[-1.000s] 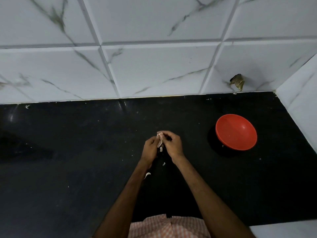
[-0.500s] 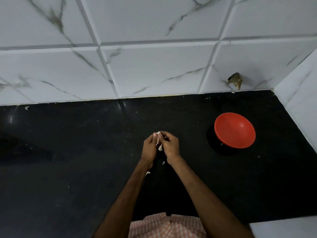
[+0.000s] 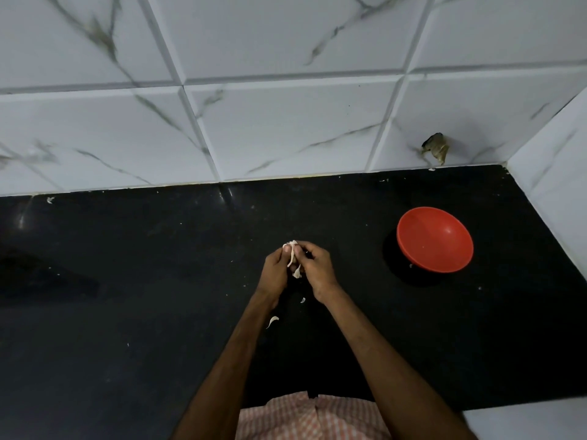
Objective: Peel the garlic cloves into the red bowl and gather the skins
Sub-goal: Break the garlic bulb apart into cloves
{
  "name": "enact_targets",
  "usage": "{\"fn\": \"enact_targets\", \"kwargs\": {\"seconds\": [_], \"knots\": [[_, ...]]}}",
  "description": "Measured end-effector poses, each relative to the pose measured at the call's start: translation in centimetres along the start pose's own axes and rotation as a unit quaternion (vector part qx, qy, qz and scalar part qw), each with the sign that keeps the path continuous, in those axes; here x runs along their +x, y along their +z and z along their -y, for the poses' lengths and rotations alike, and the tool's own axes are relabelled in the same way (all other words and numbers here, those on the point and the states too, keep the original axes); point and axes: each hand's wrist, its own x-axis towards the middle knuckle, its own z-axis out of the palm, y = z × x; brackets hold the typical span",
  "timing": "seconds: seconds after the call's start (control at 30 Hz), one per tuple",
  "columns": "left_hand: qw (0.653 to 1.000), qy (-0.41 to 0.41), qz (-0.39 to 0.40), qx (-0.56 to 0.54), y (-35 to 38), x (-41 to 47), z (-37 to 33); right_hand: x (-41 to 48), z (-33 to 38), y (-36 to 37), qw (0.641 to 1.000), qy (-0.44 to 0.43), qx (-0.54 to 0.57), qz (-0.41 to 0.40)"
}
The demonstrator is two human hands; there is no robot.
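Observation:
Over the middle of the black counter, my left hand [image 3: 275, 271] and my right hand [image 3: 317, 269] meet, both pinching a small garlic clove [image 3: 291, 252] between their fingertips. Pale skin hangs from the clove down between the hands. The clove itself is mostly hidden by the fingers. A red bowl [image 3: 434, 239] sits to the right on the counter, apart from both hands; I see nothing inside it. Two loose bits of skin [image 3: 272, 321] lie on the counter below my left wrist and between my forearms.
The black counter [image 3: 127, 281] meets a white marble-tiled wall [image 3: 286, 122] at the back and a side wall on the right. A brownish scrap [image 3: 435, 147] sticks to the wall above the bowl. Small white flecks dot the counter.
Both hands stay together on the clove with only small finger shifts; the hanging strip of skin looks slightly longer. The bowl has not moved.

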Motion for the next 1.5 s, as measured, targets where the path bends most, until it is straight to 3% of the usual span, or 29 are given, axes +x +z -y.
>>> {"fn": "enact_targets", "kwargs": {"seconds": [0.27, 0.4, 0.53, 0.63, 0.8, 1.07, 1.33, 1.43, 1.5], "knots": [[0.993, -0.027, -0.002, 0.113, -1.2, 0.5, 0.8, 0.5, 0.0, -1.3, 0.996, -0.042, -0.072, -0.038], [0.984, -0.012, 0.036, 0.171, -0.6, 0.5, 0.8, 0.2, 0.0, -1.3, 0.991, -0.039, -0.116, -0.048], [0.993, 0.021, 0.035, 0.11, -0.3, 0.2, 0.9, -0.2, 0.4, -0.9, 0.995, -0.025, -0.094, -0.019], [0.997, -0.018, 0.045, 0.064, -0.7, -0.1, 0.8, -0.4, 0.9, -1.2, 0.996, -0.021, -0.075, 0.039], [0.995, -0.064, 0.068, 0.018, -1.1, 0.0, 1.2, -0.5, 1.2, -1.1, 0.997, -0.012, -0.062, 0.05], [0.997, -0.009, 0.032, 0.064, -1.6, 0.3, 2.7, 0.0, 0.9, -1.0, 0.995, 0.059, -0.076, 0.03], [0.996, 0.004, 0.019, 0.085, -1.6, 0.2, 2.7, -0.5, 2.1, -1.2, 0.985, 0.161, 0.045, 0.052], [0.981, 0.015, -0.007, 0.195, -1.5, 0.4, 2.4, -0.6, 2.7, -1.8, 0.983, 0.167, -0.032, 0.07], [0.942, 0.033, -0.036, 0.333, -1.9, 0.5, 2.8, -0.4, 2.9, -1.9, 0.978, 0.14, -0.129, 0.081]]}}
